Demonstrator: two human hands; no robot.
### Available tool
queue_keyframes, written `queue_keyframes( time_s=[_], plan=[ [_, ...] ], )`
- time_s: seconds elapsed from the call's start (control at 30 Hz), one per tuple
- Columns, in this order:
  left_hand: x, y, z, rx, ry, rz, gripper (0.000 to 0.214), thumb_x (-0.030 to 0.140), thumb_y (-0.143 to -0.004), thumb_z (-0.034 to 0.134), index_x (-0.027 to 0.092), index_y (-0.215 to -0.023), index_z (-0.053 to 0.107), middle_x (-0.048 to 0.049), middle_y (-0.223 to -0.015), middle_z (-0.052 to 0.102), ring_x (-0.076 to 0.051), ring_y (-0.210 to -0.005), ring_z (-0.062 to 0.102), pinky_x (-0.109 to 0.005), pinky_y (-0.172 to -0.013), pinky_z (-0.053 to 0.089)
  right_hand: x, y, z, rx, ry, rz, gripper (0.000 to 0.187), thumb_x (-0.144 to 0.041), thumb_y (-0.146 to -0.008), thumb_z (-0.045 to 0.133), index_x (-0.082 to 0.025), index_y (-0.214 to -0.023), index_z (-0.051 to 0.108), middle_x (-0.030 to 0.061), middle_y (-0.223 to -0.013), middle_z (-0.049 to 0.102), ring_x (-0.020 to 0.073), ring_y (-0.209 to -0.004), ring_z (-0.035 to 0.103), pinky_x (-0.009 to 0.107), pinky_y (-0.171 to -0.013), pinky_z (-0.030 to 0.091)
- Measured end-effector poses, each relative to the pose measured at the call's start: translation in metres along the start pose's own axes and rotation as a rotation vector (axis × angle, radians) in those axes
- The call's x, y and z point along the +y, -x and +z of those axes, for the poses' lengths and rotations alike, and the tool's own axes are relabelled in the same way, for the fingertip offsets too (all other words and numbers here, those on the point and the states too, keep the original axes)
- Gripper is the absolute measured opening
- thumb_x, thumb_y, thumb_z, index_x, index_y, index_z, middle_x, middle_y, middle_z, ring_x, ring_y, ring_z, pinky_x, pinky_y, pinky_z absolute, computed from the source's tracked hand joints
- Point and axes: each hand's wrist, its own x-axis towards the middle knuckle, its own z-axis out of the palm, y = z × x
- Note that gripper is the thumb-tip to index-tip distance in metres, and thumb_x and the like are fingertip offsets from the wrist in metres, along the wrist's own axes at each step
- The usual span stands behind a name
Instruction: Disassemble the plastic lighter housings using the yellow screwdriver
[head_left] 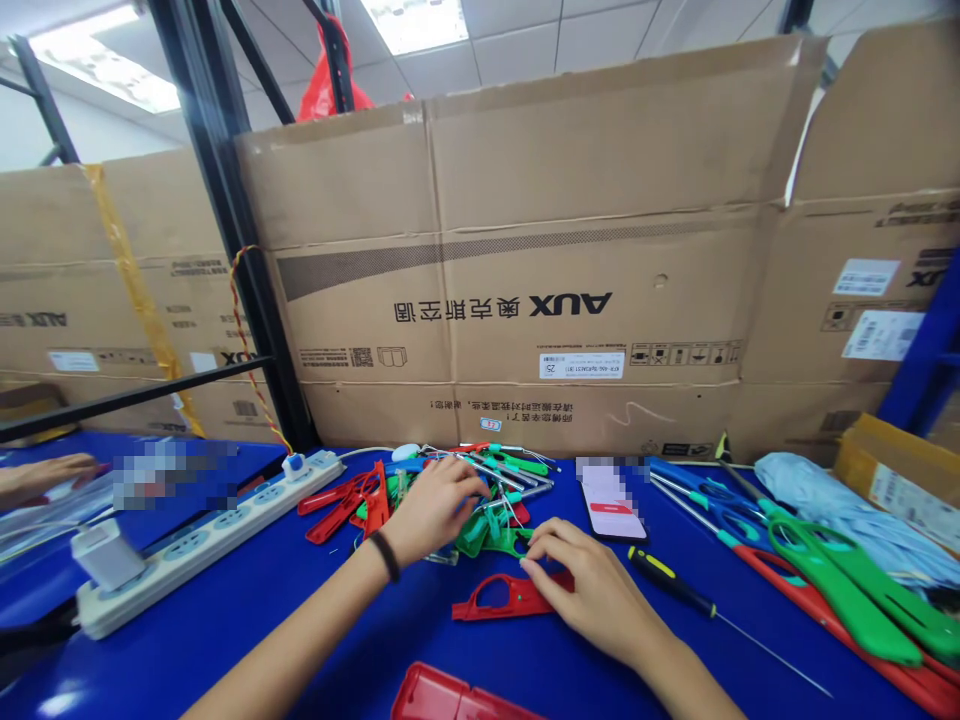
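My left hand (pixel 431 505) reaches into a pile of small red, green and blue plastic tool handles with metal blades (pixel 491 480) on the blue table; its fingers curl over the parts, and what they grip is hidden. A black band sits on that wrist. My right hand (pixel 592 585) rests with bent fingers on the right end of a red plastic handle piece (pixel 499 598) lying flat in front of the pile, pinching it against the table.
A phone (pixel 613 500) lies right of the pile, a black-and-yellow screwdriver (pixel 679 585) beside it. Long green and red tools (pixel 847 585) lie at right. A white power strip (pixel 202 535) lies at left. A red case (pixel 442 695) sits at the near edge. Cardboard boxes (pixel 525 300) wall the back. Another person's hand (pixel 37 475) is far left.
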Motion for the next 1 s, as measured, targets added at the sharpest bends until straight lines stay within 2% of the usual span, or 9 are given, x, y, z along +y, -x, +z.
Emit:
queue_keyframes(
  time_s=[0.1, 0.23, 0.33, 0.5, 0.67, 0.77, 0.87, 0.9, 1.0],
  plan=[
    [0.008, -0.025, 0.017, -0.117, -0.014, 0.164, 0.039, 0.002, -0.076, 0.052, 0.029, -0.101, 0.067, -0.0055, -0.112, 0.055, -0.025, -0.105, 0.049, -0.038, -0.09, 0.039, 0.011, -0.001, -0.002, 0.031, 0.002, 0.035, 0.017, -0.026, -0.09, 0.047, -0.022, -0.08, 0.059, 0.0013, -0.089, 0.06, 0.0149, -0.077, 0.058, 0.026, -0.072, 0.044],
    [0.006, -0.048, 0.031, -0.223, -0.024, 0.289, 0.036, 0.007, -0.069, 0.062, 0.03, -0.096, 0.07, -0.006, -0.111, 0.052, -0.026, -0.104, 0.049, -0.038, -0.09, 0.041, 0.022, -0.003, -0.005, 0.057, 0.018, 0.062, 0.018, -0.026, -0.09, 0.047, -0.021, -0.078, 0.059, 0.0013, -0.084, 0.06, 0.0153, -0.074, 0.058, 0.026, -0.069, 0.044],
    [0.003, -0.056, 0.031, -0.248, -0.057, 0.326, 0.028, 0.011, -0.071, 0.064, 0.024, -0.096, 0.071, -0.0097, -0.111, 0.052, -0.028, -0.102, 0.049, -0.041, -0.089, 0.041, 0.024, -0.004, -0.003, 0.056, 0.019, 0.053, 0.017, -0.025, -0.09, 0.047, -0.022, -0.077, 0.059, 0.0005, -0.083, 0.06, 0.0149, -0.072, 0.057, 0.025, -0.067, 0.044],
    [-0.005, -0.061, 0.02, -0.262, -0.072, 0.401, 0.008, 0.017, -0.077, 0.066, 0.022, -0.076, 0.072, -0.0077, -0.105, 0.058, -0.026, -0.102, 0.049, -0.037, -0.091, 0.038, 0.023, -0.004, 0.0, 0.063, 0.036, 0.06, 0.017, -0.025, -0.089, 0.048, -0.022, -0.076, 0.059, 0.0, -0.082, 0.06, 0.0143, -0.07, 0.057, 0.024, -0.065, 0.043],
    [-0.018, -0.058, 0.01, -0.189, -0.04, 0.335, 0.016, 0.021, -0.088, 0.055, 0.022, -0.087, 0.071, -0.0064, -0.109, 0.06, -0.021, -0.1, 0.053, -0.03, -0.086, 0.042, 0.021, -0.004, -0.002, 0.064, 0.044, 0.065, 0.018, -0.026, -0.089, 0.047, -0.023, -0.076, 0.06, -0.0002, -0.083, 0.061, 0.0146, -0.072, 0.058, 0.025, -0.067, 0.044],
    [-0.021, -0.056, 0.008, -0.161, -0.004, 0.291, 0.014, 0.022, -0.088, 0.057, 0.023, -0.087, 0.071, -0.0036, -0.104, 0.063, -0.02, -0.099, 0.056, -0.027, -0.083, 0.043, 0.026, -0.002, -0.001, 0.075, 0.055, 0.082, 0.012, -0.027, -0.087, 0.051, -0.023, -0.088, 0.062, 0.0026, -0.094, 0.063, 0.0189, -0.086, 0.059, 0.029, -0.075, 0.046],
    [-0.019, -0.055, 0.008, -0.118, 0.038, 0.229, 0.017, 0.023, -0.09, 0.054, 0.022, -0.091, 0.07, -0.0035, -0.1, 0.066, -0.019, -0.099, 0.058, -0.025, -0.082, 0.044, 0.034, 0.001, 0.004, 0.058, 0.04, 0.101, 0.038, -0.029, -0.08, 0.063, -0.022, -0.116, 0.056, 0.0078, -0.11, 0.062, 0.0257, -0.102, 0.056, 0.037, -0.084, 0.045],
    [-0.017, -0.055, 0.008, -0.111, 0.054, 0.213, 0.017, 0.024, -0.091, 0.053, 0.022, -0.092, 0.07, -0.0031, -0.1, 0.067, -0.019, -0.098, 0.059, -0.024, -0.082, 0.044, 0.036, 0.001, 0.006, 0.046, 0.03, 0.097, 0.042, -0.029, -0.079, 0.064, -0.022, -0.119, 0.055, 0.0083, -0.11, 0.063, 0.0265, -0.102, 0.057, 0.039, -0.085, 0.045],
    [-0.012, -0.057, 0.011, -0.14, 0.097, 0.193, 0.014, 0.024, -0.089, 0.057, 0.023, -0.09, 0.07, 0.0005, -0.097, 0.069, -0.016, -0.092, 0.063, -0.022, -0.08, 0.045, 0.034, -0.001, 0.011, 0.035, -0.004, 0.055, 0.023, -0.027, -0.083, 0.061, -0.023, -0.106, 0.064, 0.0052, -0.099, 0.068, 0.0238, -0.095, 0.061, 0.036, -0.084, 0.046]
  ],
)
